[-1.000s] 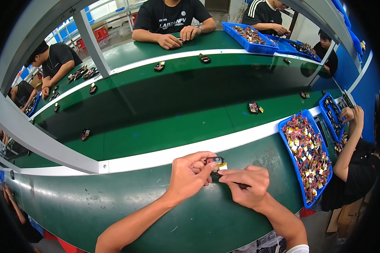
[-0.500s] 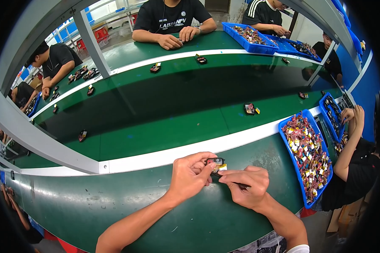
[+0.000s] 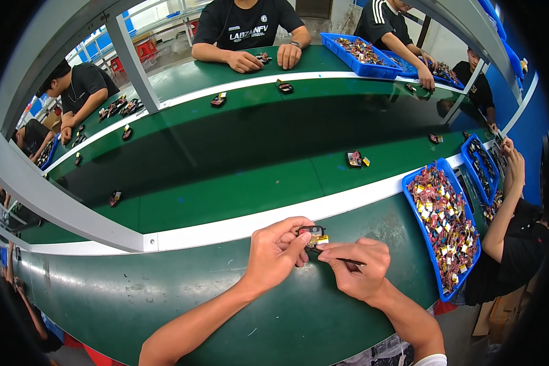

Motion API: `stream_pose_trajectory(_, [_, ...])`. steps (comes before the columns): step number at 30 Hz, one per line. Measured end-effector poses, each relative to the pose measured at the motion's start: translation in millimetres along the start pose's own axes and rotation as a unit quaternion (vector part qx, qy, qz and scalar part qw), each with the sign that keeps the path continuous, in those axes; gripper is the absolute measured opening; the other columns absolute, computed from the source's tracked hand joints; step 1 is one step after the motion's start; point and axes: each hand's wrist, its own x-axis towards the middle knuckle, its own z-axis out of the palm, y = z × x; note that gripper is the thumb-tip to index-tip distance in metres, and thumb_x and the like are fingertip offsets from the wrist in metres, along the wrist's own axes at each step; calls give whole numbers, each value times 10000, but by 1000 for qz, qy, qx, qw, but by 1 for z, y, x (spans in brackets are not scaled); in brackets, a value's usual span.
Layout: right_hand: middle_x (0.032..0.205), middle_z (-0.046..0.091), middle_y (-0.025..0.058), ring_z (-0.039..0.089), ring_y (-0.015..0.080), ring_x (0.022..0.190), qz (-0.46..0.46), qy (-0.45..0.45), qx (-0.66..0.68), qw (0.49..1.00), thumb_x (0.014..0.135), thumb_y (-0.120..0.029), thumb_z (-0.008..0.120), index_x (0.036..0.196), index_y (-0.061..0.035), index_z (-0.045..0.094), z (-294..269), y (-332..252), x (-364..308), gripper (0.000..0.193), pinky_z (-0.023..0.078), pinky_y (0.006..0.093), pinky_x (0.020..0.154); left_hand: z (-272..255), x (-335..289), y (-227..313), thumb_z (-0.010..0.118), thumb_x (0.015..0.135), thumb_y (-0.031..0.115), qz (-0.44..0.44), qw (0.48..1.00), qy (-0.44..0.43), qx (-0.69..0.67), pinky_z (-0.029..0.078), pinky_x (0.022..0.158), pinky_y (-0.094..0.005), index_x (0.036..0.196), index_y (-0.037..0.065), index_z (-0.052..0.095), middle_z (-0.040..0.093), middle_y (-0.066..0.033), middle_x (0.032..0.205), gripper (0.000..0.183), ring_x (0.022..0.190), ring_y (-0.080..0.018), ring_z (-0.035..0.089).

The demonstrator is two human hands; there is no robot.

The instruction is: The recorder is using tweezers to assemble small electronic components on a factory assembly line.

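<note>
My left hand [image 3: 273, 251] is closed on a small black plastic housing [image 3: 313, 230] with reddish parts and a white-and-yellow piece inside, held above the green worktop. Pinched in my right hand [image 3: 361, 269] is a thin black stick-like tool [image 3: 352, 262], perhaps tweezers. Its front end, partly hidden by my fingers, is at the housing's lower edge. Both hands are close together, with the thumb of the left one lying over the housing.
On my right stands a blue tray [image 3: 430, 259] heaped with small red, white and yellow parts. Beyond a white rail [image 3: 256, 222], a green conveyor belt [image 3: 238, 201] carries several black housings. Co-workers sit across and at the right. A grey frame post [image 3: 134, 64] rises at left.
Housings on the belt have shifted slightly left. Across from me, a co-worker's hands have parted, and another person now reaches to the belt. My hands barely moved; the tool has tilted slightly.
</note>
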Motion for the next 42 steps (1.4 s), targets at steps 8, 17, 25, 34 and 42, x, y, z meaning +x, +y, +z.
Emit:
stream_pose_trajectory(8, [828, 793, 17, 578, 58, 468, -10, 2, 10, 1000, 687, 50, 805, 798, -101, 756, 2, 0, 1, 194, 335, 216, 461, -2, -3, 5, 602, 1007, 8, 0, 1000, 0, 21, 558, 557, -264, 1189, -72, 656, 715, -117, 816, 205, 644, -129, 673])
stream_pose_trajectory(17, [875, 798, 57, 530, 61, 421, 10, 48, 40, 998, 724, 22, 843, 836, -83, 734, 4, -2, 4, 189, 319, 218, 439, -25, 23, 12, 606, 997, 36, 32, 992, 120, 9, 573, 518, -284, 1154, -87, 623, 656, -131, 885, 200, 634, -185, 690])
stream_pose_trajectory(25, [874, 794, 50, 540, 70, 435, 36, 60, 78, 994, 724, 39, 833, 844, -78, 748, 6, 5, -2, 188, 376, 218, 451, -133, 77, 27, 672, 937, 106, 31, 876, 257, 406, 569, 517, -377, 1134, -58, 662, 637, -183, 982, 256, 644, -279, 711])
stream_pose_trajectory(34, [895, 778, -9, 617, 134, 515, 17, 39, 70, 997, 763, -38, 841, 873, -89, 744, 11, 7, -10, 156, 394, 259, 468, -82, 129, 51, 697, 897, 151, 158, 860, 138, 465, 576, 659, -386, 1020, -13, 722, 728, -148, 940, 207, 727, -304, 722])
stream_pose_trajectory(42, [899, 779, -6, 641, 135, 551, 20, 33, 64, 997, 770, -36, 833, 888, -88, 742, 11, 9, -9, 158, 396, 256, 472, 21, 204, 36, 761, 849, 184, 109, 856, -72, 500, 562, 693, -340, 1013, -3, 745, 734, -111, 888, 249, 810, -199, 702])
